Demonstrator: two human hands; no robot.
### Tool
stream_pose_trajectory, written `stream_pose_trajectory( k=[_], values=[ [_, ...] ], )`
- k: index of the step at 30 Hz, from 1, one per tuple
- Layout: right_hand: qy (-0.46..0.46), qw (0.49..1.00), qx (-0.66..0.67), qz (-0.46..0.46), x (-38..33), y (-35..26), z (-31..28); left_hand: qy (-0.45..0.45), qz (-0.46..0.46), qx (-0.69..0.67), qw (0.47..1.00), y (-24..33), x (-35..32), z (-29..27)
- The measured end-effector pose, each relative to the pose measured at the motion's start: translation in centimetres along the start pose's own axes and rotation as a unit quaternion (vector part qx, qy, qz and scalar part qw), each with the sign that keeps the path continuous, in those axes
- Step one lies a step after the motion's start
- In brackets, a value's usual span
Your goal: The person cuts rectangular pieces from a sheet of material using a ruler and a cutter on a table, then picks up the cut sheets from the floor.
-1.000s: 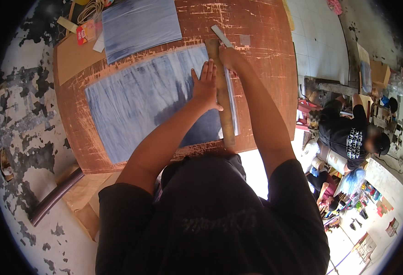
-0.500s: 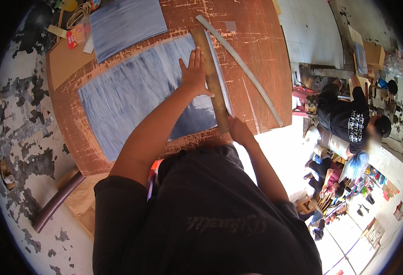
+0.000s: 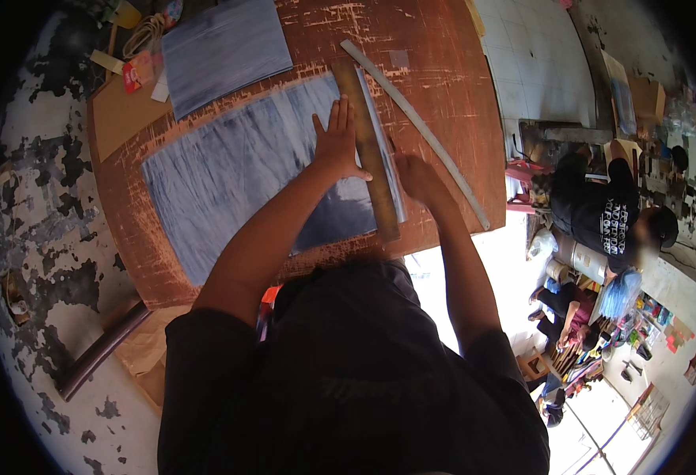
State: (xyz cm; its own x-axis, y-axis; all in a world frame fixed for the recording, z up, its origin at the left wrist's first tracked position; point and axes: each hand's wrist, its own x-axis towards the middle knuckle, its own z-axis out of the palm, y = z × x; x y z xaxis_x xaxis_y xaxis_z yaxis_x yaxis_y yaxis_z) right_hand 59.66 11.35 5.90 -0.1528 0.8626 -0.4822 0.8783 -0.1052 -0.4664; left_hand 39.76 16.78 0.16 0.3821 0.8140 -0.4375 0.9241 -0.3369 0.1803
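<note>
A blue-grey streaked sheet (image 3: 229, 174) lies on the reddish-brown worn tabletop (image 3: 451, 95). Across its right part rests a brownish straightedge (image 3: 375, 170), with a narrow strip of the sheet showing beyond it. My left hand (image 3: 336, 148) presses flat on the sheet and the straightedge's left edge, fingers spread and thumb out. Just right of the straightedge, my right hand (image 3: 417, 179) is closed; a thin dark tip seems to stick out ahead of it, too small to name. A long grey metal strip (image 3: 421, 125) lies slantwise farther right.
Another blue-grey sheet (image 3: 225, 51) lies at the far left, beside a brown board (image 3: 130, 115), a red packet (image 3: 132, 77) and a coil of cord (image 3: 146, 36). A peeling wall (image 3: 39, 237) stands at left. At right, a person in black (image 3: 601, 198) works at another bench.
My right hand has moved away from my body, up along the straightedge's right side. My left hand stays pressed in the same place on the straightedge. The whole view has shifted slightly.
</note>
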Motion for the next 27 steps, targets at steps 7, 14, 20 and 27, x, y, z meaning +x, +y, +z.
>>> stream_pose_trajectory(
  k=[7, 14, 20, 27],
  values=[
    [0.089, 0.995, 0.026, -0.039, 16.7, -3.9, -1.0, 0.027, 0.009, -0.001, 1.0, 0.2, -0.1, 0.1],
    [0.023, 0.996, 0.083, -0.012, 19.3, -6.1, -2.0, 0.015, 0.001, -0.026, 1.0, -0.2, -0.5, -0.2],
    [0.014, 0.996, 0.092, -0.003, 19.2, -5.3, -1.9, 0.017, 0.011, -0.033, 0.999, 0.1, -0.6, -0.8],
    [-0.03, 0.999, 0.017, 0.025, 11.1, -3.5, 0.4, 0.0, -0.002, -0.017, 1.0, 0.2, -0.7, -0.8]
  ],
)
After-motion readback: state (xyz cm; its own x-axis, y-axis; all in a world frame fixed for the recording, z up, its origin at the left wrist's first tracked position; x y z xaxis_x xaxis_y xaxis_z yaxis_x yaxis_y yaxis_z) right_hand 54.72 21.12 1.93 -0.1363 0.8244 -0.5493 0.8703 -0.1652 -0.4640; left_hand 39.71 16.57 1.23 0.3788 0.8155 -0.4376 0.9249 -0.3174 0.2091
